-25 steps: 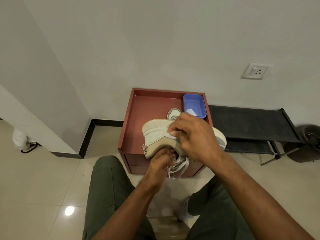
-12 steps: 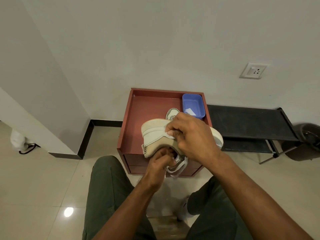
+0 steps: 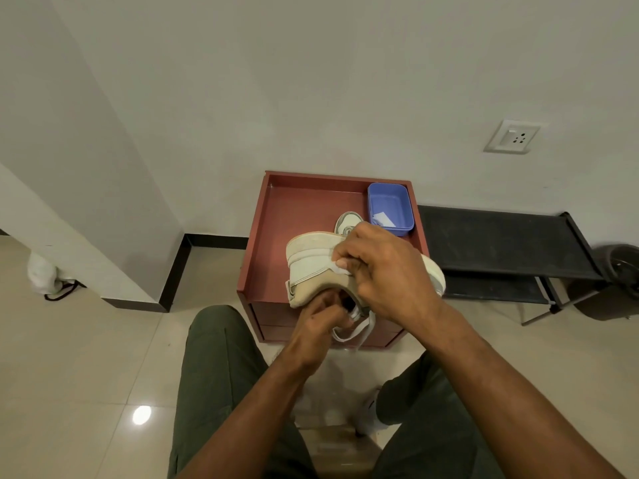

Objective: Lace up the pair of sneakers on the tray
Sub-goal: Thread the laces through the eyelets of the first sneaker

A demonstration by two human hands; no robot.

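A cream and tan sneaker is held on its side above the front of the red-brown tray. My right hand grips it from above, fingers curled over its upper. My left hand is under the shoe's opening and pinches the white lace, which hangs in a loop below. The second sneaker lies on the tray behind my right hand, mostly hidden.
A blue plastic tub with a white tag sits in the tray's back right corner. The tray tops a low red-brown cabinet against the wall. A black rack stands to the right. My knees flank the cabinet's front.
The hands and the shoe have stayed almost in place. The lace loop under the shoe has shifted slightly as my left fingers work at it.
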